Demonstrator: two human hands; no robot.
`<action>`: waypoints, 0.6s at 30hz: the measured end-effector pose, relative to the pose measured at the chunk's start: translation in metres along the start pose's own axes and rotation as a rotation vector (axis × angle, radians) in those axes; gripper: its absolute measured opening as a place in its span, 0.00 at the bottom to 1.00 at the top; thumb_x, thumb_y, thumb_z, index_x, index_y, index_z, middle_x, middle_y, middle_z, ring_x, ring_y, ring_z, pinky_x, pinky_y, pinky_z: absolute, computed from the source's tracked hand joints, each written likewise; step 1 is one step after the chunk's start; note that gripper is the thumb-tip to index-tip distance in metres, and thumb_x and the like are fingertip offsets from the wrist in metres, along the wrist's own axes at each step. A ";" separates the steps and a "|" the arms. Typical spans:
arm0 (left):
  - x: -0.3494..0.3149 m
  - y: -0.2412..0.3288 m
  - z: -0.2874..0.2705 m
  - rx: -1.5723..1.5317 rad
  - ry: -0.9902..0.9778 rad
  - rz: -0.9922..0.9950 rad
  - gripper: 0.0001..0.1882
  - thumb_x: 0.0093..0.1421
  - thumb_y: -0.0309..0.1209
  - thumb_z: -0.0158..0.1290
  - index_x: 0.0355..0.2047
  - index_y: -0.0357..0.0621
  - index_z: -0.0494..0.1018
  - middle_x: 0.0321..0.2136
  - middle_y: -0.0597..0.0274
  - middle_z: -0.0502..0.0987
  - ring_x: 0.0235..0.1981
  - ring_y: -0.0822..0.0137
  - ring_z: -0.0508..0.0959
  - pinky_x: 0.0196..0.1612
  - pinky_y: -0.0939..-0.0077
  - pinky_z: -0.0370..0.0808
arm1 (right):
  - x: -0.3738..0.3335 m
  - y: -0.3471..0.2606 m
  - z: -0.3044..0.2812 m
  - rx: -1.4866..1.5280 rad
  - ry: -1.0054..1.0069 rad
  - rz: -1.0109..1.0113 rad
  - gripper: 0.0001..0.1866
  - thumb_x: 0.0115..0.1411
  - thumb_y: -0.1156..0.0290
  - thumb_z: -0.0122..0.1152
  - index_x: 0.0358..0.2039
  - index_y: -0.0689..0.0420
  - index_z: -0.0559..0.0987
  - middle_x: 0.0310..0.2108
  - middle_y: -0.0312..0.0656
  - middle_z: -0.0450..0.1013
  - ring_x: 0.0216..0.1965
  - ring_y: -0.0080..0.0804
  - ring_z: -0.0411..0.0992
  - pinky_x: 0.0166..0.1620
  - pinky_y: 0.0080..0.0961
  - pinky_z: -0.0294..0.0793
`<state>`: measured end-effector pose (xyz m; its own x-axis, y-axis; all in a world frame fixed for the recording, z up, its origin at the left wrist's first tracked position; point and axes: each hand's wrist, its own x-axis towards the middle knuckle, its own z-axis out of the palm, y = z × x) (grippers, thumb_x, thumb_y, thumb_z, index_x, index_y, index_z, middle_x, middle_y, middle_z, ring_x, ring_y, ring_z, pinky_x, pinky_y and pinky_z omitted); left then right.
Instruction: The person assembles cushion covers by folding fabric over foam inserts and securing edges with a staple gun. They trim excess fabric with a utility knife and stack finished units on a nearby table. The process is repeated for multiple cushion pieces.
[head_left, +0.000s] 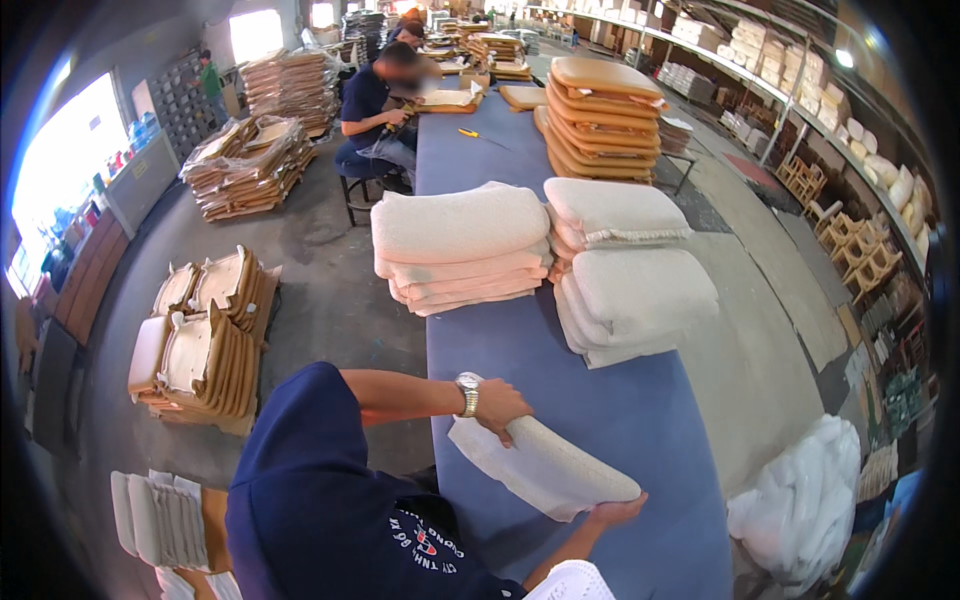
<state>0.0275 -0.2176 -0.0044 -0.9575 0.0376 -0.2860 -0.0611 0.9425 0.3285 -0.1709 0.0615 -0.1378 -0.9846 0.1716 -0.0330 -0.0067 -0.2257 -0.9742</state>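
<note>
A cream padded cushion point(545, 462) with a fabric cover is held tilted above the near part of the blue table. My left hand point(500, 408), with a silver watch on its wrist, grips the cushion's upper left end, fingers wrapped over the edge. At the cushion's lower right end, my right hand point(622, 510) is closed round the corner; part of its fingers is hidden behind the fabric. Beyond my hands stands a stack of similar cream cushions point(462, 230), with another pale stack point(640, 300) to its right.
The long blue table point(500, 345) runs away from me. Tan cushions point(603, 115) are piled farther along it, near a yellow-handled tool point(468, 132). A co-worker point(378, 110) sits at its left side. Cushion stacks point(205, 340) stand on the left floor; white plastic wrapping point(800, 500) lies right.
</note>
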 end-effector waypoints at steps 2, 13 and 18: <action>0.020 0.019 -0.003 0.022 -0.028 0.061 0.34 0.52 0.55 0.65 0.51 0.44 0.75 0.38 0.50 0.83 0.41 0.45 0.83 0.45 0.52 0.79 | -0.001 0.007 -0.003 0.036 0.003 0.010 0.25 0.70 0.53 0.39 0.27 0.60 0.72 0.27 0.41 0.71 0.30 0.35 0.73 0.34 0.38 0.74; 0.150 0.136 0.006 -0.031 -0.115 0.188 0.28 0.66 0.51 0.48 0.48 0.34 0.72 0.35 0.37 0.82 0.35 0.40 0.83 0.40 0.46 0.78 | -0.003 0.025 -0.003 0.106 0.151 0.055 0.21 0.50 0.60 0.60 0.42 0.59 0.78 0.37 0.45 0.75 0.37 0.41 0.76 0.42 0.39 0.79; 0.183 0.171 0.019 0.070 -0.127 0.272 0.27 0.70 0.51 0.43 0.41 0.34 0.71 0.27 0.38 0.81 0.29 0.37 0.82 0.34 0.44 0.78 | -0.005 0.026 -0.014 0.077 0.082 0.024 0.18 0.67 0.56 0.49 0.32 0.59 0.75 0.25 0.35 0.69 0.28 0.27 0.66 0.33 0.30 0.67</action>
<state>-0.1527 -0.0428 -0.0176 -0.8930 0.3289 -0.3073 0.2168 0.9125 0.3469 -0.1638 0.0686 -0.1659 -0.9671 0.2422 -0.0773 0.0003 -0.3031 -0.9530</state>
